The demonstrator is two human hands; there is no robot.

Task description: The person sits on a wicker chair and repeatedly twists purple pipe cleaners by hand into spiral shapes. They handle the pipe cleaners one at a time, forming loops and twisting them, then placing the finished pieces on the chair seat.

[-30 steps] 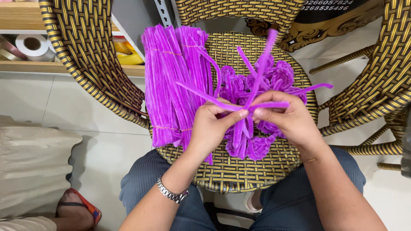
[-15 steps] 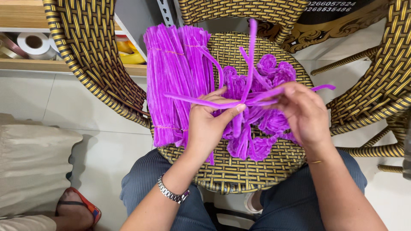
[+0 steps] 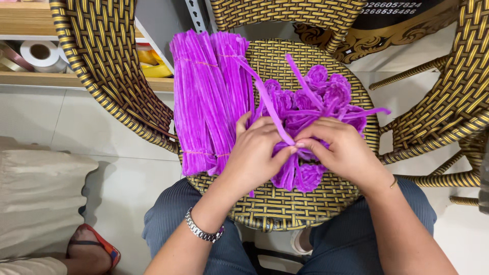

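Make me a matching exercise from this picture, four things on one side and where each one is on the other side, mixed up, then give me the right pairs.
Things:
1. bundle of straight purple stems
2. pile of curled purple pieces
3. wristwatch
4. roll of tape

Places:
A. on the wooden shelf at upper left
B. on the left wrist
C. on the wicker seat, ahead of the right hand
D. on the wicker seat, beside the left hand, on its left

Pairs: 1-D, 2-C, 3-B, 4-A
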